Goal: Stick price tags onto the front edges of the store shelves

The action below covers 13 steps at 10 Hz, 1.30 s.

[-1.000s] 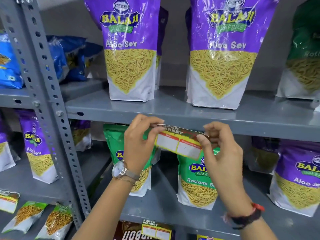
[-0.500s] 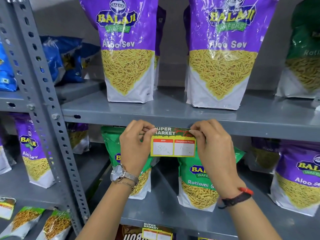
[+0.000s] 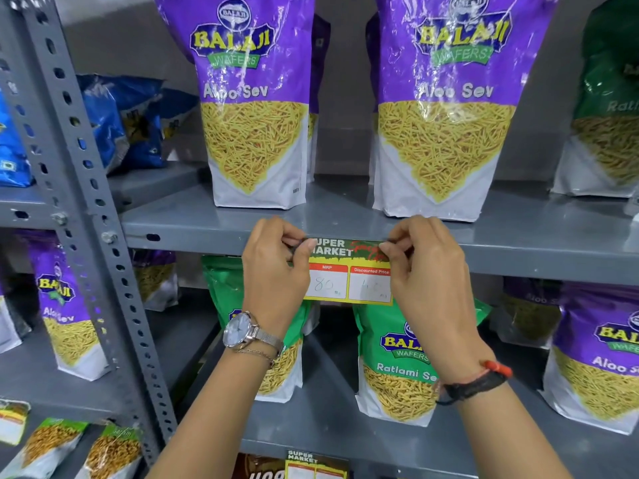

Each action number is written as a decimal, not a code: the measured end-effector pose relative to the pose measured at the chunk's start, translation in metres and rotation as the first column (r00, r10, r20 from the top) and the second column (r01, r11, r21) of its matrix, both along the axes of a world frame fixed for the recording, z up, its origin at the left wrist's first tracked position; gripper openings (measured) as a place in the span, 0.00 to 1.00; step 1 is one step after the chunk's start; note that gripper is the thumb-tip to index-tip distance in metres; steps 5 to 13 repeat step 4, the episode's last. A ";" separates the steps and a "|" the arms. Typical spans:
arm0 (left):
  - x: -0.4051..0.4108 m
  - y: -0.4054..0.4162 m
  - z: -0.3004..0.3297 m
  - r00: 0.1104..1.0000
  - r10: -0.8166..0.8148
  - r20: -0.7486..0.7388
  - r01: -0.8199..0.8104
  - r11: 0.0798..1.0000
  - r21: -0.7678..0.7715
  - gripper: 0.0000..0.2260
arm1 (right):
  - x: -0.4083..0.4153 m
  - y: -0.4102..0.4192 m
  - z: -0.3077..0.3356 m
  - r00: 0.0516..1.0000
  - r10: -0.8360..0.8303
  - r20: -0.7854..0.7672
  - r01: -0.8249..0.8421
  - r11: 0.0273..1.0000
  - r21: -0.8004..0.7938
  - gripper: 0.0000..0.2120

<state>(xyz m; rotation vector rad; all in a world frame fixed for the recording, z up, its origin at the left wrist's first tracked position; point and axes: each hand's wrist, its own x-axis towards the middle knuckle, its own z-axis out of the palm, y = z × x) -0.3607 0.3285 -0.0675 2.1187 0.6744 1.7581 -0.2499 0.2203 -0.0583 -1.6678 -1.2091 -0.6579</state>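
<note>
Against the shelf edge [image 3: 207, 238], left hand [image 3: 275, 271] and right hand [image 3: 427, 274] pinch the price tag [image 3: 347, 271], hiding green packets [image 3: 397, 357].

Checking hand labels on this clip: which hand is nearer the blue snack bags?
Left. The left hand pinches the price tag at its left end, nearer the blue snack bags; the right hand holds the far end.

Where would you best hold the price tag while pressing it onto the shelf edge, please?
By its two upper corners, pinched from either side, as the left hand and right hand do: the price tag is a thin wide card, so its top strip lies flat on the shelf edge.
</note>
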 end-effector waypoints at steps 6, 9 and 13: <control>-0.015 0.008 0.024 0.952 0.043 -0.303 0.000 0.990 0.139 0.17 | 0.014 -0.033 0.047 0.874 0.360 -0.328 -0.320 0.932 0.169 0.11; -0.015 0.008 0.024 0.952 0.043 -0.303 0.000 0.990 0.139 0.17 | 0.014 -0.033 0.047 0.874 0.360 -0.328 -0.320 0.932 0.169 0.11; -0.015 0.008 0.024 0.952 0.043 -0.303 0.000 0.990 0.139 0.17 | 0.014 -0.033 0.047 0.874 0.360 -0.328 -0.320 0.932 0.169 0.11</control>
